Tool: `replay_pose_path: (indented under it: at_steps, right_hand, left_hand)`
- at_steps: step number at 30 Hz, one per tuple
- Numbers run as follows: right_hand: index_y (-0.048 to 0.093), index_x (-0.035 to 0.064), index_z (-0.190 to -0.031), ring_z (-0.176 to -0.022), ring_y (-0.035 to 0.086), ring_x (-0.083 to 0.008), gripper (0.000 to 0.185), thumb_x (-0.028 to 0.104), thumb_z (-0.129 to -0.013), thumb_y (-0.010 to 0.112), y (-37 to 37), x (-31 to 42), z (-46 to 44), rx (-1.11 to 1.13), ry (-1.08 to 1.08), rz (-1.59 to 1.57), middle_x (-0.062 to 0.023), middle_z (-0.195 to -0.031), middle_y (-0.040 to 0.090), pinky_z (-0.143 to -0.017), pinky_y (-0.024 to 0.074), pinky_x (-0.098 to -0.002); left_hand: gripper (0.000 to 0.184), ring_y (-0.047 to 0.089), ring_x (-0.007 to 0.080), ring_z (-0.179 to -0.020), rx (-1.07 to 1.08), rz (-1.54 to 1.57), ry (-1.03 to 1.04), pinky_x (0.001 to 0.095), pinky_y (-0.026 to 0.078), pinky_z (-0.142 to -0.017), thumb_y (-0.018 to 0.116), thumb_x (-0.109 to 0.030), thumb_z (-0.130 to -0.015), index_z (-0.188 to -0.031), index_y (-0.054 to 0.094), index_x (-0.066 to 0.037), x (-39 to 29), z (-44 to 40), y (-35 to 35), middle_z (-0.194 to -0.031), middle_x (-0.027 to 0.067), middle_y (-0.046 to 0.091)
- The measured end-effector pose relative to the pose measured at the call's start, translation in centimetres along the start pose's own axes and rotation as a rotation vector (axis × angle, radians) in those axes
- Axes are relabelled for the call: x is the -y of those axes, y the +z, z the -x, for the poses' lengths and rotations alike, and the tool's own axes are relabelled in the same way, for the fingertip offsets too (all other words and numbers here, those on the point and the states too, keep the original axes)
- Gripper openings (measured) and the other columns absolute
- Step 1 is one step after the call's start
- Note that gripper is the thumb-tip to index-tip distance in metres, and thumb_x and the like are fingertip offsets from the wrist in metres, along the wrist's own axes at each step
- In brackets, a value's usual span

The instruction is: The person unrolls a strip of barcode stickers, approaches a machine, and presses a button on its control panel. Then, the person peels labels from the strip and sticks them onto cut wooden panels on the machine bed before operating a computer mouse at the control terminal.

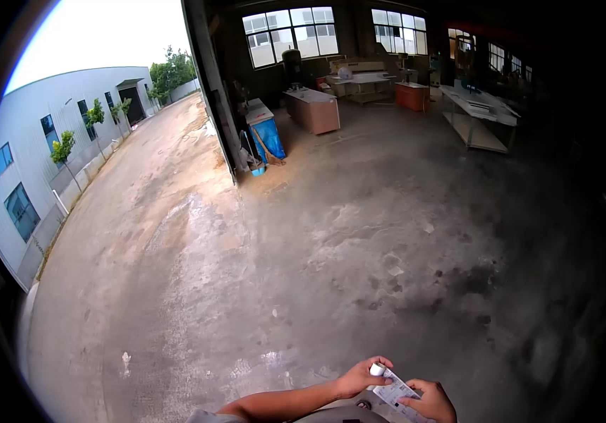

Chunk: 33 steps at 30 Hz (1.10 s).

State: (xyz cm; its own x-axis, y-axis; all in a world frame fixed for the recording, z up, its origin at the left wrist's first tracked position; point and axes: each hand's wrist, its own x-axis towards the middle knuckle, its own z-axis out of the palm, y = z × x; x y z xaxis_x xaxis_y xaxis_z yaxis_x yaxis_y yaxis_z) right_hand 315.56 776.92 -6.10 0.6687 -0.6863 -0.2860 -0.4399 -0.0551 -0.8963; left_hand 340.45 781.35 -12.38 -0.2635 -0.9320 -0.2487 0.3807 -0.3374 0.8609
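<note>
Near the bottom edge, my left hand (361, 379) is closed on a small white roll (378, 369) with a printed strip (396, 396) running from it down to the right. My right hand (431, 402) pinches the strip's other part between thumb and fingers. Small dark print shows on the strip, too small to read. Both hands are close together in front of my body, and the strip's lower end is cut off by the frame.
Concrete floor (359, 261) spreads ahead. A doorway post (211, 92) stands at upper left of centre, beside a blue-covered bench (268, 139) and a broom. Farther back are a pinkish cabinet (315, 114), an orange cabinet (411, 97) and a white table (479, 106). Outside is a pale building (56, 134).
</note>
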Motion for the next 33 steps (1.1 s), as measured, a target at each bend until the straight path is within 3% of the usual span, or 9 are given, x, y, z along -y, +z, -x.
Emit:
replay_pose_path:
  at_steps: [1, 3, 7, 11, 15, 17, 19, 21, 33]
  right_hand:
    - [0.070, 0.0026, -0.118, -0.096, 0.073, -0.0223, 0.046, 0.027, -0.082, 0.084, -0.2, 0.0, 0.1, 0.022, 0.088, 0.075, -0.0146, -0.105, 0.075, -0.086, 0.0546, -0.0347]
    - [0.070, 0.0035, -0.115, -0.088, 0.074, -0.0205, 0.036, 0.024, -0.087, 0.078, -1.0, -0.3, -0.2, 0.074, 0.060, 0.039, -0.0124, -0.098, 0.078, -0.081, 0.0547, -0.0336]
    - [0.070, 0.0014, -0.113, -0.090, 0.074, -0.0250, 0.026, 0.015, -0.091, 0.072, -3.1, -0.6, 0.7, -0.028, 0.050, 0.035, -0.0159, -0.102, 0.077, -0.080, 0.0550, -0.0353]
    - [0.071, 0.0011, -0.110, -0.087, 0.074, -0.0250, 0.023, 0.009, -0.089, 0.073, -4.8, -0.4, 2.2, -0.036, 0.169, 0.091, -0.0160, -0.099, 0.077, -0.077, 0.0547, -0.0369]
    - [0.073, 0.0003, -0.109, -0.088, 0.074, -0.0189, 0.025, 0.005, -0.085, 0.076, -6.9, -2.3, 4.5, -0.052, 0.223, 0.081, -0.0135, -0.097, 0.077, -0.078, 0.0554, -0.0336]
    - [0.073, 0.0002, -0.108, -0.085, 0.073, -0.0186, 0.024, 0.005, -0.084, 0.077, -7.2, -3.5, 5.4, -0.085, 0.201, 0.050, -0.0128, -0.094, 0.077, -0.078, 0.0553, -0.0332]
    - [0.073, -0.0007, -0.106, -0.082, 0.072, -0.0179, 0.024, 0.002, -0.083, 0.076, -7.4, -4.1, 6.3, -0.147, 0.289, 0.097, -0.0121, -0.091, 0.076, -0.076, 0.0547, -0.0323]
    - [0.073, -0.0003, -0.106, -0.081, 0.072, -0.0202, 0.023, 0.003, -0.083, 0.076, -7.7, -3.8, 7.1, -0.185, 0.325, 0.097, -0.0136, -0.090, 0.076, -0.076, 0.0541, -0.0337]
    - [0.072, -0.0019, -0.102, -0.078, 0.070, -0.0203, 0.018, 0.000, -0.084, 0.073, -8.1, -8.9, 13.7, -0.431, 0.420, 0.083, -0.0150, -0.088, 0.075, -0.075, 0.0531, -0.0339]
  left_hand:
    - [0.038, 0.063, 0.0120, -0.096, -0.048, 0.074, -0.004, 0.0286, 0.052, -0.085, 0.075, -0.002, -0.090, -0.123, 0.057, -0.007, -0.4, -0.2, -0.3, -0.102, 0.0022, 0.064]
    - [0.038, 0.064, 0.0141, -0.096, -0.112, 0.216, 0.021, 0.0300, 0.053, -0.084, 0.074, -0.001, -0.090, -0.123, 0.057, -0.007, -0.7, -0.4, -1.8, -0.101, 0.0032, 0.064]
    - [0.038, 0.064, 0.0160, -0.093, -0.187, 0.295, 0.026, 0.0315, 0.053, -0.083, 0.070, 0.003, -0.088, -0.122, 0.056, -0.007, -1.8, 0.8, -3.9, -0.099, 0.0038, 0.064]
    - [0.046, 0.064, 0.0191, -0.092, -0.225, 0.337, -0.043, 0.0330, 0.052, -0.083, 0.064, 0.001, -0.080, -0.124, 0.053, -0.008, -2.4, 2.4, -5.0, -0.099, 0.0046, 0.063]
    - [0.049, 0.066, 0.0198, -0.091, -0.228, 0.337, -0.079, 0.0337, 0.053, -0.080, 0.064, 0.002, -0.078, -0.125, 0.053, -0.008, -2.8, 2.7, -5.5, -0.096, 0.0049, 0.064]
    - [0.046, 0.068, 0.0265, -0.079, -0.241, 0.347, -0.067, 0.0418, 0.060, -0.058, 0.063, 0.006, -0.080, -0.124, 0.052, -0.005, -2.3, 2.8, -6.0, -0.093, 0.0115, 0.064]
    - [0.046, 0.068, 0.0276, -0.079, -0.216, 0.328, -0.073, 0.0434, 0.060, -0.059, 0.063, 0.005, -0.080, -0.123, 0.052, -0.005, -2.9, 3.0, -5.4, -0.093, 0.0127, 0.065]
    - [0.048, 0.066, 0.0217, -0.090, -0.173, 0.270, -0.117, 0.0348, 0.054, -0.081, 0.063, 0.002, -0.076, -0.122, 0.055, -0.007, -3.6, 3.0, -4.8, -0.094, 0.0065, 0.064]
    - [0.055, 0.065, 0.0201, -0.090, -0.279, 0.204, -0.149, 0.0333, 0.052, -0.081, 0.064, 0.005, -0.071, -0.125, 0.054, -0.005, -1.8, 3.4, -5.9, -0.096, 0.0065, 0.064]
